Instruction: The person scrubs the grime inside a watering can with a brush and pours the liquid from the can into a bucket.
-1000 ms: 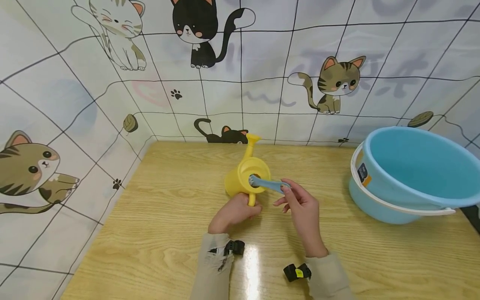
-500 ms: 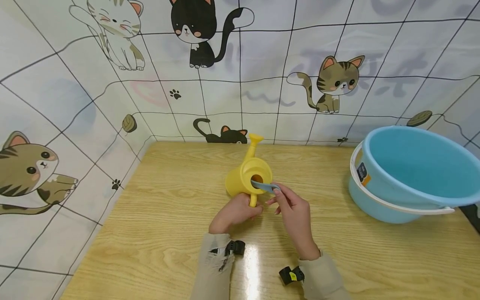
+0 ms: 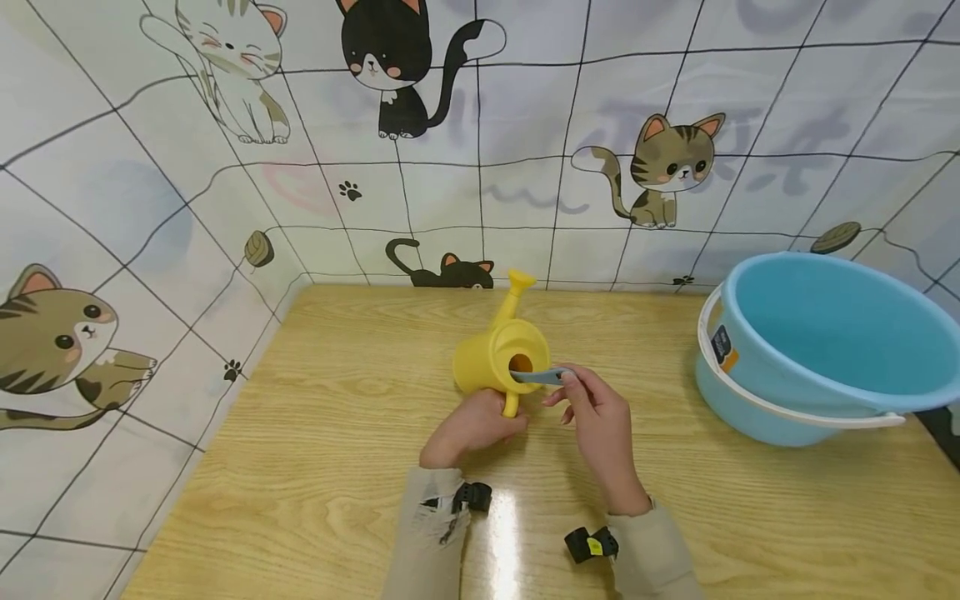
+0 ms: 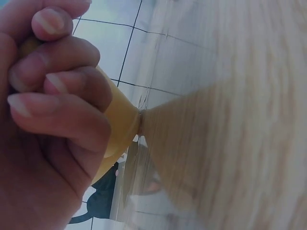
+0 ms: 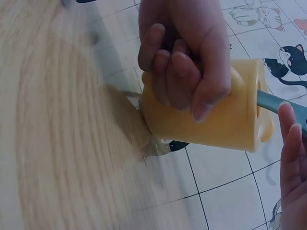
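A yellow watering can meets the wooden table in front of me, its spout pointing toward the back wall. My left hand grips its handle, fingers curled in the left wrist view, where the can shows behind them. Between thumb and fingers, my right hand pinches a light blue brush. The brush's far end goes into the can's round top opening, so its head is hidden. Seen from the right wrist, the brush handle enters at the can's rim.
Light blue buckets, apparently nested, with a white handle, stand on the table at the right. A cat-patterned sheet covers the back and left sides behind the table.
The brush, its bristled head visible at the opening a second ago, has gone deeper into the can. The can and my left hand have shifted slightly right; my right hand moved left, then back right.
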Demonstrator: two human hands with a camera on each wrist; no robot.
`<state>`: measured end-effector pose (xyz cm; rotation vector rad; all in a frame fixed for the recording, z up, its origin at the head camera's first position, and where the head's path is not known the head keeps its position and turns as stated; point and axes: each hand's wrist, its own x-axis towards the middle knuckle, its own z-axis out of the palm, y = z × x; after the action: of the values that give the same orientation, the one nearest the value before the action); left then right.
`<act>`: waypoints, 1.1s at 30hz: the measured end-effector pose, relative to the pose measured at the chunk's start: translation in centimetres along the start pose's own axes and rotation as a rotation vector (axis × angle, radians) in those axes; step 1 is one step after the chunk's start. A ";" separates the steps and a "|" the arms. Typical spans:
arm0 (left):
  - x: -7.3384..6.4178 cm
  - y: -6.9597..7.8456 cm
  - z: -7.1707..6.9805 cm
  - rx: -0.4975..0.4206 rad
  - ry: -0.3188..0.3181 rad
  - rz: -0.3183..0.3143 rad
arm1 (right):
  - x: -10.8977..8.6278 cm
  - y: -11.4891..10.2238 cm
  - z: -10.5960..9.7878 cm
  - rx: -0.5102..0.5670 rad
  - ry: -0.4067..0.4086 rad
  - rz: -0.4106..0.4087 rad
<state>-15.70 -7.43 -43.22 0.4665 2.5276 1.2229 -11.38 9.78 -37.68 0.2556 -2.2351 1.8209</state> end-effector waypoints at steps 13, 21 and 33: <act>-0.1 0.0 0.0 0.019 -0.013 -0.024 | 0.7 2.2 -0.7 0.201 0.092 0.124; 0.0 0.0 -0.2 -0.035 -0.007 -0.009 | 0.6 3.9 0.2 0.173 0.047 0.084; -0.1 0.2 -0.1 -0.040 -0.001 -0.042 | 0.1 0.9 0.5 0.148 0.009 0.128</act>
<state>-15.61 -7.40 -43.02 0.4026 2.4937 1.2549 -11.80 9.52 -38.61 0.1334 -2.1585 2.0535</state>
